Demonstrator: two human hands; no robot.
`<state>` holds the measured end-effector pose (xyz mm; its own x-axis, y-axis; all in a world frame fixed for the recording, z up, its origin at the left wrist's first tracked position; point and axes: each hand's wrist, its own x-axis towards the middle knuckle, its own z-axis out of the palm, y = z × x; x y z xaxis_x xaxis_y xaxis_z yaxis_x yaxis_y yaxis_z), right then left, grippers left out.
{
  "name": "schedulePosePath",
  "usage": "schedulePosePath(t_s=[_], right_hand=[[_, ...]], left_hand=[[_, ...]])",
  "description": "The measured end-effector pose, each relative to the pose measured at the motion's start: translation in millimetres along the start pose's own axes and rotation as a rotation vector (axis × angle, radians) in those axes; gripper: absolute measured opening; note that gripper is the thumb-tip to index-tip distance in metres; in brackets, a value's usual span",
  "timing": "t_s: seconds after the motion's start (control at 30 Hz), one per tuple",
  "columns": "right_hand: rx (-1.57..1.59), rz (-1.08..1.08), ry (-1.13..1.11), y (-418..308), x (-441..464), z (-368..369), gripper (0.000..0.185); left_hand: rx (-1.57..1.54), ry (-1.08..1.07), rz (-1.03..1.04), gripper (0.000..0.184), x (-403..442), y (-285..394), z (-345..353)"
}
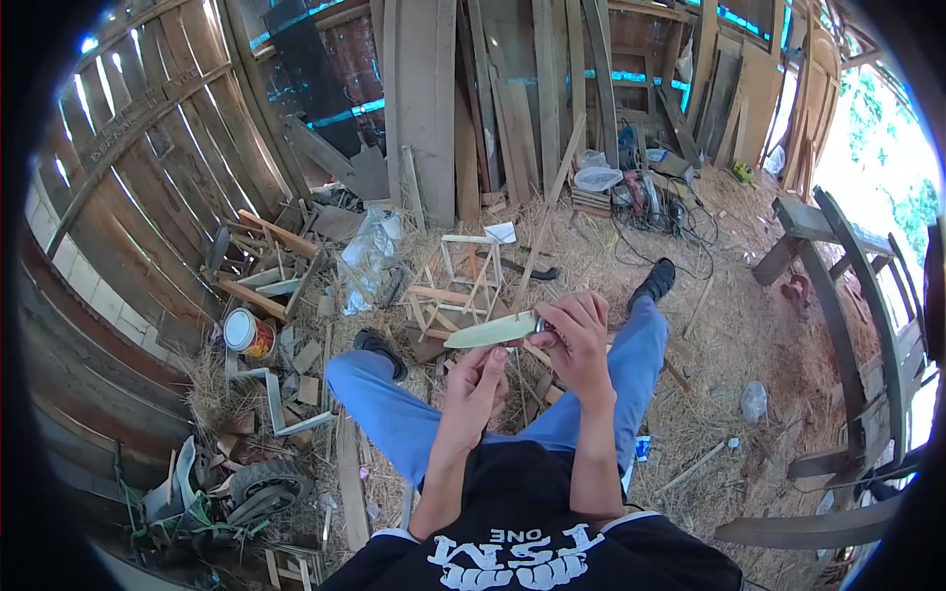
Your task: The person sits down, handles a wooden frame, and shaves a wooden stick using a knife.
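A knife [493,332] with a broad, pale greenish blade lies across the middle of the view, its tip pointing left. My right hand [577,345] is closed round its handle at the right end. Under the blade, my left hand [477,386] has thumb and fingers pressed together close to the blade's lower edge; whether they pinch the blade or something small is hidden. Just beyond the knife, a small frame of thin wooden strips [455,295] stands on the ground between my feet.
Boards [424,118] lean on the far wall. Power tools with cables [645,202] lie at the back right. A paint can [248,333], wood scraps and a wheel [268,490] are on the left. A wooden bench frame [838,295] stands right. Straw covers the ground.
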<state>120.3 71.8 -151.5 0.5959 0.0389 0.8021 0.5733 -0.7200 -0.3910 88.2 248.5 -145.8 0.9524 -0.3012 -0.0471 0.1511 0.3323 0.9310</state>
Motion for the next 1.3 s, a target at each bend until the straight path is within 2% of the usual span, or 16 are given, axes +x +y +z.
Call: schedulePosePath(t_s=[0.23, 0.53, 0.67, 0.77, 0.87, 1.1, 1.3], right_hand=[[-0.058, -0.023, 0.063, 6.0, -8.0, -5.2, 0.031], [-0.244, 0.084, 0.142, 38.8, -14.5, -27.3, 0.033], [-0.143, 0.150, 0.171, 33.6, -13.5, -13.7, 0.031], [-0.093, 0.163, 0.121, 25.5, -11.9, -11.4, 0.031], [-0.029, 0.165, 0.056, 24.0, -15.5, -3.0, 0.031], [0.162, 0.161, -0.009, 11.5, -15.7, 21.4, 0.031], [0.068, 0.071, 0.041, 6.6, -12.6, 22.6, 0.032]], left_hand=[[0.031, -0.044, -0.078, 0.033, -3.2, 5.3, -3.0], [0.110, -0.067, -0.168, 0.034, -15.1, 7.4, -19.6], [0.116, -0.041, -0.092, 0.030, -8.2, 5.8, -16.1], [0.067, -0.114, -0.112, 0.031, -1.7, -2.8, -23.2], [-0.036, -0.063, -0.081, 0.030, 2.0, -2.6, -12.2], [-0.324, -0.119, -0.094, 0.028, 5.2, 0.2, -8.5], [-0.225, -0.131, -0.124, 0.029, -1.1, -6.8, -16.6]])
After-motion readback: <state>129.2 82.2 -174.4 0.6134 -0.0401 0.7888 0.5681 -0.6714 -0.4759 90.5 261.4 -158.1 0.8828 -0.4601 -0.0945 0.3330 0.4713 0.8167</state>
